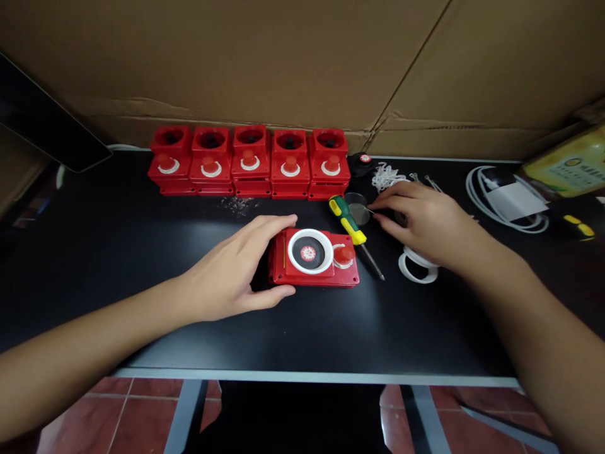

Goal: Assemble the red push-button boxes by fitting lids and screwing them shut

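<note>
A red box-shaped device (343, 275) lies on the black table in front of me, with a white ring (292, 251) around a black round centre and a red knob (345, 254) beside it. My left hand (241, 271) spans its left end, thumb along the near edge and fingers along the far edge. Further right, my right hand (418, 217) pinches a small thin, shiny piece (370, 210) at its fingertips, over the edge of a clear round disc (358, 213). Between the hands lies a green and yellow screwdriver (348, 221), its tip towards me.
Several red housings (250, 167) stand in a row at the back. White rings (419, 268) lie below my right hand. Behind it are a white tangled heap (387, 176) and a black round part (363, 162). A coiled white cable (477, 195) and a yellow package (567, 164) sit right.
</note>
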